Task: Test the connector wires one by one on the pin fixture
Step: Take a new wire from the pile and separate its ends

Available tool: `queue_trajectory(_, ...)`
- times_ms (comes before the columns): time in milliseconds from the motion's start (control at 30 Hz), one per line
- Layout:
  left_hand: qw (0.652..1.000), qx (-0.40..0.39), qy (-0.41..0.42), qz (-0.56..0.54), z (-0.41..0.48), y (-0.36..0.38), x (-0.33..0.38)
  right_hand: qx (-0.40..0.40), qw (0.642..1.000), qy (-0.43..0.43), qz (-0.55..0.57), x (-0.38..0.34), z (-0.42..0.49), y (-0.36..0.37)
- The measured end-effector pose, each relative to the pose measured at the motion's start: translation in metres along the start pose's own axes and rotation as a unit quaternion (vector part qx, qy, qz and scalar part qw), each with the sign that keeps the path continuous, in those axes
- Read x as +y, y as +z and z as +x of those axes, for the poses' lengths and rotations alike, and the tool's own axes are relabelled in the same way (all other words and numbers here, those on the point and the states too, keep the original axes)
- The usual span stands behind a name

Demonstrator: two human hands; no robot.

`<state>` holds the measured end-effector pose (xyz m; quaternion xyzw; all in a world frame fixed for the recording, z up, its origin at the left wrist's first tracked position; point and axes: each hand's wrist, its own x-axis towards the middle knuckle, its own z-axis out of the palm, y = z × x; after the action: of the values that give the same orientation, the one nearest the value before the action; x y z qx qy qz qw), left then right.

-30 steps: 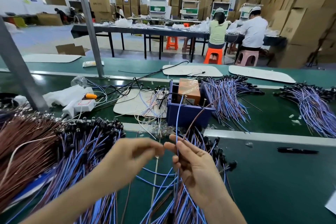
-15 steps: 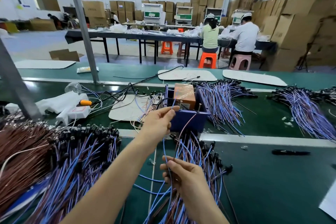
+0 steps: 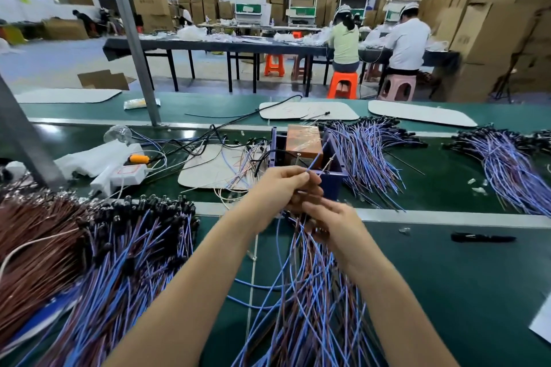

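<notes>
Near me at 6 o'clock, a loose wire pile (image 3: 313,301) lies on the green belt (image 3: 447,283). My right hand (image 3: 331,220) is blurred above it, and I cannot tell whether it grips anything. Just beyond, my left hand (image 3: 280,185) pinches one blue wire (image 3: 312,164) at the near wall of the pin fixture (image 3: 335,173). A black pen (image 3: 483,238) lies at 3 o'clock. Far off at 1 o'clock, two seated workers (image 3: 408,39) face a long table (image 3: 214,46) beside stacked cartons (image 3: 492,24).

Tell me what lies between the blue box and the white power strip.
In the head view, a pale flat mat with loose thin wires on it lies between them.
</notes>
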<state>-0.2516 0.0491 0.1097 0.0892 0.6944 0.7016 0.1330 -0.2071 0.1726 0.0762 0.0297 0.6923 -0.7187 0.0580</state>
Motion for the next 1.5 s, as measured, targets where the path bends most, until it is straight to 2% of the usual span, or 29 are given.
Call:
queue_trajectory(133,0.995,0.001,0.099,0.008,0.005,-0.006,0.055,-0.053,0.990,-0.091,0.094,-0.064,0.015,0.001)
queue_trajectory(233,0.979,-0.011,0.192,0.060,0.004,-0.007,0.097,-0.045,0.976,-0.163,0.139,-0.108,0.015,0.005)
queue_trajectory(300,0.966,-0.025,0.253,0.041,0.001,-0.010,0.113,-0.041,0.963,-0.221,0.151,-0.127,0.013,0.007)
queue_trajectory(400,0.963,-0.039,0.267,-0.003,-0.005,-0.017,0.103,-0.042,0.955,-0.263,0.128,-0.125,0.005,0.012)
queue_trajectory(533,0.980,-0.028,0.192,-0.036,-0.017,-0.019,0.035,-0.011,0.970,-0.217,0.111,-0.076,-0.006,0.013)
queue_trajectory(600,0.989,-0.038,0.111,-0.094,-0.025,-0.022,0.000,0.052,0.978,-0.188,0.073,-0.046,-0.009,0.011)
queue_trajectory(667,0.992,-0.003,0.037,-0.123,-0.027,-0.028,-0.028,0.107,0.977,-0.154,0.104,-0.020,-0.007,0.006)
queue_trajectory(733,0.990,0.060,-0.027,-0.125,-0.020,-0.031,-0.048,0.130,0.972,-0.070,0.181,-0.002,0.001,0.000)
queue_trajectory(833,0.987,0.128,-0.075,-0.059,-0.003,-0.024,-0.062,0.150,0.967,0.064,0.198,0.020,0.023,-0.010)
queue_trajectory(900,0.984,0.162,-0.068,0.002,0.012,-0.019,-0.068,0.190,0.962,0.086,0.175,0.034,0.041,-0.017)
queue_trajectory(1033,0.980,0.194,-0.032,0.039,0.038,-0.011,-0.069,0.261,0.954,0.068,0.131,0.040,0.066,-0.024)
queue_trajectory(1200,0.951,0.259,0.018,0.170,0.060,-0.005,-0.073,0.277,0.954,0.035,0.111,0.040,0.085,-0.022)
queue_trajectory(1500,0.934,0.288,0.041,0.206,0.070,-0.011,-0.084,0.297,0.952,0.037,0.072,0.046,0.097,-0.019)
